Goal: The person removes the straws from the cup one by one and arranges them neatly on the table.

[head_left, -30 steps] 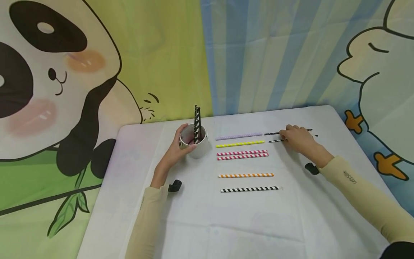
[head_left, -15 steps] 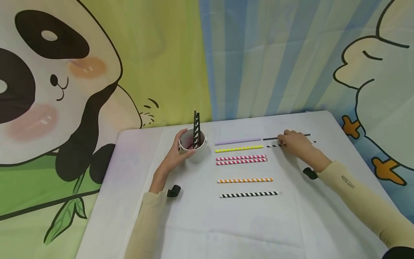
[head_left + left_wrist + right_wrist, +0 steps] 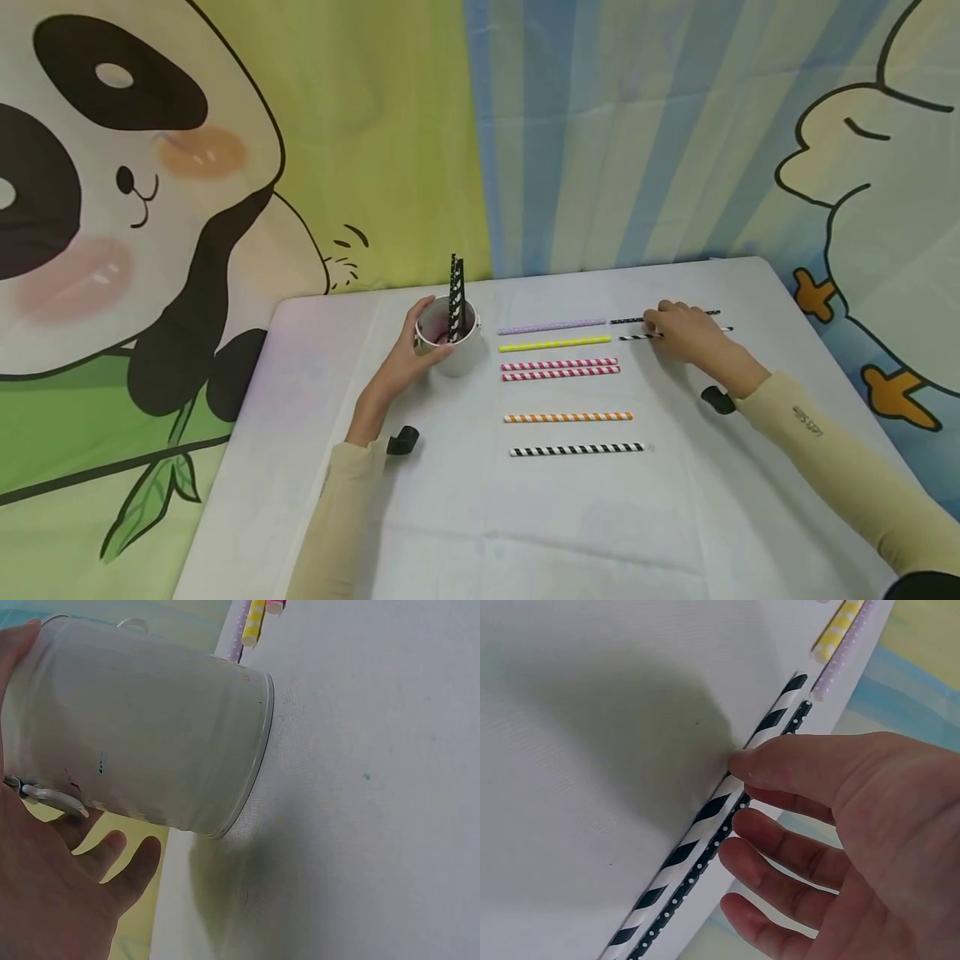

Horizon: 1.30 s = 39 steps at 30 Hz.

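My left hand (image 3: pixel 408 346) holds a small white metal pail (image 3: pixel 150 724) by its side, thumb at the rim. Black patterned paper straws (image 3: pixel 456 296) stand in the pail, one of them with white stripes. At the far right of the table, my right hand (image 3: pixel 684 333) pinches a black-and-white striped straw (image 3: pixel 679 855) between thumb and index finger. Alongside it lies a black straw with white dots (image 3: pixel 667 911); the other right fingers hang loosely curved over that one. In the head view the hand hides the middle of both straws.
Between the hands lie a lilac dotted straw (image 3: pixel 551 327), a yellow one (image 3: pixel 555 343), two pink-striped straws (image 3: pixel 558 369), an orange-striped straw (image 3: pixel 567 417) and a black-striped straw (image 3: pixel 577 450). Behind the white table (image 3: pixel 450 500) hangs a cartoon-printed cloth (image 3: pixel 405 150).
The head view has shifted slightly, so the table sits a little lower in it. Both hands keep practically the same places at the pail and the straws.
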Tool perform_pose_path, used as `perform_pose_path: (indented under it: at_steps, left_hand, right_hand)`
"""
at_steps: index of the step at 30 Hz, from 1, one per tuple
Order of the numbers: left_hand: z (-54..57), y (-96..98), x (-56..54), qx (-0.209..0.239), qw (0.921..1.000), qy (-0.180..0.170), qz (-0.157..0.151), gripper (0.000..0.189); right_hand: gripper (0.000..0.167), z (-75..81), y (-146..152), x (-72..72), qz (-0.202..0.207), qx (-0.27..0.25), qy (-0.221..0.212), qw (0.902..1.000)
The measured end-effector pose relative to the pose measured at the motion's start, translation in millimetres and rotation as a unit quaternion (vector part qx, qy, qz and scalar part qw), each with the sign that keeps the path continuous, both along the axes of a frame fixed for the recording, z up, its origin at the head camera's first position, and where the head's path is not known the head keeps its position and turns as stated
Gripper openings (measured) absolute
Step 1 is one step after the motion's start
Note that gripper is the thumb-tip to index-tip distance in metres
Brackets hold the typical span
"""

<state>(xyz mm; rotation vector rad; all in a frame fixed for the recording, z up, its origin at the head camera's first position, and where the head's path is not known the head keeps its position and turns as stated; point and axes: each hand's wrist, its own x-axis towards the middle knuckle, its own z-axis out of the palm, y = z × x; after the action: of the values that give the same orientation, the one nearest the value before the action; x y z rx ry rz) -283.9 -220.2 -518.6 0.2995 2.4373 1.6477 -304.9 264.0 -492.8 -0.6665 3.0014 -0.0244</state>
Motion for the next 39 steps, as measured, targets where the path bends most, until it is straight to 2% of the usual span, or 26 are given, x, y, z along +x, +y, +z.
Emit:
perform_pose_path:
  at_steps: [11, 22, 33, 35, 36, 39]
  left_hand:
    - [-0.2, 0.0, 0.3, 0.009, 0.9997, 0.022, 0.003, 0.089]
    - [-1.3, -1.2, 3.0, 0.011, 0.9998, 0.014, 0.006, 0.088]
    - [-1.7, -1.2, -2.3, 0.014, 0.9998, 0.012, -0.004, 0.09]
    - [-0.6, -0.2, -3.1, 0.013, 0.9998, 0.009, -0.008, 0.091]
    - [3.7, 1.1, -1.0, 0.013, 0.9998, 0.008, -0.01, 0.092]
    - [3.2, 1.2, -0.6, 0.016, 0.9998, 0.011, -0.007, 0.091]
  right_hand:
    - [0.019, 14.5, -10, -4.3, 0.009, -0.02, -0.023, 0.9995]
    - [0.024, 21.0, -24, -4.9, 0.002, -0.048, -0.048, 0.9977]
    - [0.026, 23.7, -39, -10.0, -0.01, -0.089, -0.069, 0.9935]
    - [0.026, 24.3, -42, -10.0, -0.011, -0.097, -0.076, 0.9923]
    - [0.027, 24.8, -44, -9.7, -0.012, -0.1, -0.079, 0.9918]
    - [0.026, 26.8, -48, -10.2, -0.007, -0.111, -0.084, 0.9902]
